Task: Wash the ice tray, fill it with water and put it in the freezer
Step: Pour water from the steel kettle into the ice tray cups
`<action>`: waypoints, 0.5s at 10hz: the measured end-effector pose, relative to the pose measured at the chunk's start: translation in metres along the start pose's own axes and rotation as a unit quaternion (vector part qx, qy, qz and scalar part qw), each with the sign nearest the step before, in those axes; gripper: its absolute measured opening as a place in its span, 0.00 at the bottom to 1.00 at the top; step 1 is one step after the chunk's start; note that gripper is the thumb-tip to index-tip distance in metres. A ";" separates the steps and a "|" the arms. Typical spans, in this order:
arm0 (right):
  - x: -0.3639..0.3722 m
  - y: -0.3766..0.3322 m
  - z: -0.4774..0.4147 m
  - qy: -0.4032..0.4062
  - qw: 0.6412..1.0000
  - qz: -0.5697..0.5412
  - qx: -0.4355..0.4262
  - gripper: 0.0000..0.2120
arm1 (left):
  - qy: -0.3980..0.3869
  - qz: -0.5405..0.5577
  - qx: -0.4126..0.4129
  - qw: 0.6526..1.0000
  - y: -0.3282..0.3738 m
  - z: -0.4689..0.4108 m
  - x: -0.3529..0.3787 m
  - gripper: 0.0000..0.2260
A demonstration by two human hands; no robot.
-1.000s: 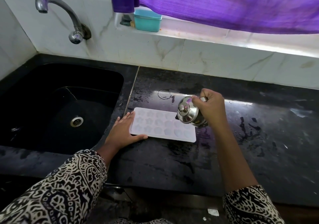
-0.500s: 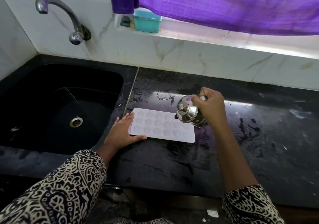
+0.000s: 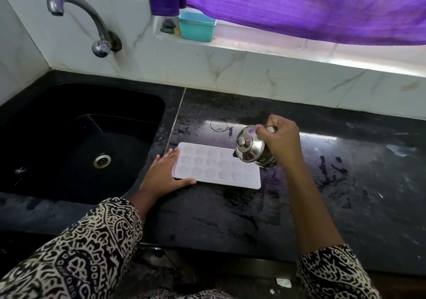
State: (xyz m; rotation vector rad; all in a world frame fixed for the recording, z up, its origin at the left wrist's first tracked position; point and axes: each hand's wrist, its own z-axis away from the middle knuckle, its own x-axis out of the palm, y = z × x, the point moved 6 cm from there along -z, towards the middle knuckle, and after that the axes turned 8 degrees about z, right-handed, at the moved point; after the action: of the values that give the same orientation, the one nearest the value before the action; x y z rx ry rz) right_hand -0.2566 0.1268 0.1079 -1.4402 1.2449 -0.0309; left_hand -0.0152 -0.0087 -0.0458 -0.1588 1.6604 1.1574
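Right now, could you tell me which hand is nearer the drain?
Left. The left hand rests at the tray's sink-side end; the right hand tilts a jug over its far end, away from the drain.

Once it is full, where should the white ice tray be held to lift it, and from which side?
Likely by the flat rim at both short ends, one hand from each side, kept level. The ice tray is long, thin and flat on the counter, moulds open. The left hand rests at its left end; the steel jug in the right hand overhangs its right end.
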 end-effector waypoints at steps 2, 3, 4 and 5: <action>-0.001 0.002 0.000 0.000 1.000 -0.017 0.010 0.17 | 0.004 0.002 0.003 1.000 0.001 0.000 -0.001 0.64; -0.004 0.007 0.001 0.010 0.996 -0.080 0.050 0.18 | 0.003 0.002 0.003 1.000 0.001 0.000 -0.001 0.64; -0.008 0.022 0.003 0.041 0.981 -0.155 0.107 0.19 | 0.003 0.007 0.004 1.000 0.001 0.000 -0.001 0.64; -0.011 0.036 0.007 0.066 0.967 -0.197 0.150 0.20 | 0.005 0.008 0.006 1.000 0.000 -0.001 0.000 0.63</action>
State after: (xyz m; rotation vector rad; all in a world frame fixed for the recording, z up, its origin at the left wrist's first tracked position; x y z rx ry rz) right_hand -0.2800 0.1480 0.0859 -1.4111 0.9906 -0.5697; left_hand -0.0157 -0.0092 -0.0453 -0.1454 1.6800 1.1601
